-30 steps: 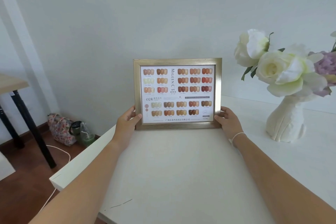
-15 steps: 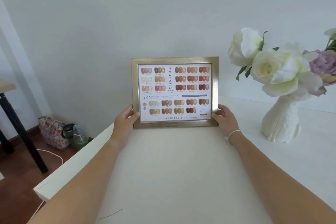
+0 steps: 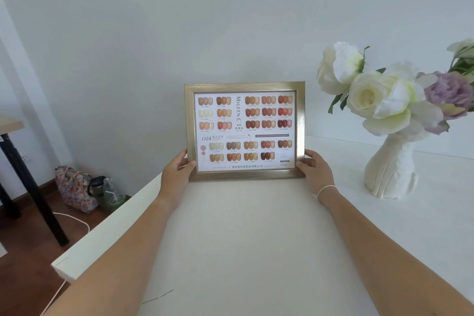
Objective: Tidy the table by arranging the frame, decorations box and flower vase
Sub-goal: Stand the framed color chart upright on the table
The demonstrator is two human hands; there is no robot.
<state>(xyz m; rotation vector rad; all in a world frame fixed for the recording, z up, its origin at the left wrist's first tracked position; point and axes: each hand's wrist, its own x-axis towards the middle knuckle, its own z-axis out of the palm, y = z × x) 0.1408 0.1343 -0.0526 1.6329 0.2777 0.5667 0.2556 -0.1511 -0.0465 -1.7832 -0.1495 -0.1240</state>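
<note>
A: How are our arms set?

B: Both reach straight forward over the white table (image 3: 256, 238). Our left hand (image 3: 177, 174) is closed on the lower left corner of the frame (image 3: 245, 131), thumb across its front edge. Our right hand (image 3: 314, 170) is closed on the lower right corner in the same way, a thin white band at the wrist.

A: And where does the frame stand?

B: Upright, facing us, its bottom edge on the table near the wall. The flower vase (image 3: 389, 169) stands on the table to its right, apart from it and from our right hand.

A: The decorations box?

B: We cannot see it.
</note>
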